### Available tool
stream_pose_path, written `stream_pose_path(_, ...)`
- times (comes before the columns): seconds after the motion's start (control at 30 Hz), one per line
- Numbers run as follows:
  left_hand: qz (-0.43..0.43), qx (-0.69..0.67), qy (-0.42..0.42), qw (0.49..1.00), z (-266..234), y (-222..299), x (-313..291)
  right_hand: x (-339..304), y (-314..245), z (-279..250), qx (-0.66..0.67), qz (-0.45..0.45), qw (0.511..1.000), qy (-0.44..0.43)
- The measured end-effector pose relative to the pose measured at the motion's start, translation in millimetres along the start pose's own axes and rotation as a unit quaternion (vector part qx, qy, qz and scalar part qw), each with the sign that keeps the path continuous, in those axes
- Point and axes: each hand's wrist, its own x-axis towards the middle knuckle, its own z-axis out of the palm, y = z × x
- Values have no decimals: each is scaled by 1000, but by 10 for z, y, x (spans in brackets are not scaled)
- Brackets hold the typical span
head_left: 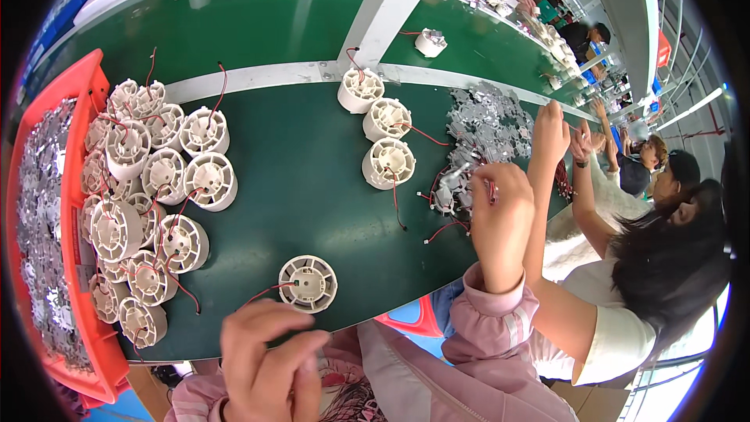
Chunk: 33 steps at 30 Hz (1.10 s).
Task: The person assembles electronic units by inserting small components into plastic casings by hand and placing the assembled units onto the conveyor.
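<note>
Hands [262,355], white housing [308,289] just beyond the left

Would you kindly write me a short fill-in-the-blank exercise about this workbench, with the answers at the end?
1. The table top is ____ in colour.
2. A row of ____ round white parts runs from the foot of the post toward the person.
3. The heap of grey pieces lies to the ____ of that row.
4. The lone white part near the front edge is closest to the person's ____ hand.

Missing words: green; three; right; left.
</note>
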Motion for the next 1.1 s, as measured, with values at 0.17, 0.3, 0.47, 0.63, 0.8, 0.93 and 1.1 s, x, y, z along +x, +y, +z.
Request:
stream_pose_path(0.17, -39, -195, -85, 976, 116, 8, 55, 69, -369, -127, 82, 11, 992, 94)
stream_pose_path(0.3, -60, -262, -124, 955, 220, -1, 97, -2, -525, -136, 275, 162, 943, 91)
stream_pose_path(0.47, -156, -415, 23, 896, 445, 128, -60, -222, -954, -382, 349, -166, 922, -5)
stream_pose_path(0.63, -318, -543, 58, 775, 92, 199, -36, -331, -1167, -433, 342, -307, 886, -65)
stream_pose_path(0.8, -325, -439, -94, 832, -259, 66, -140, -158, -1077, -408, 477, -287, 822, -122)
stream_pose_path(0.93, -204, -424, -298, 830, -365, -233, -81, -54, -1139, -290, 577, -243, 753, -205)
stream_pose_path(1.1, -243, -426, -461, 739, -412, -295, 28, -58, -1107, -285, 579, -252, 685, -363)
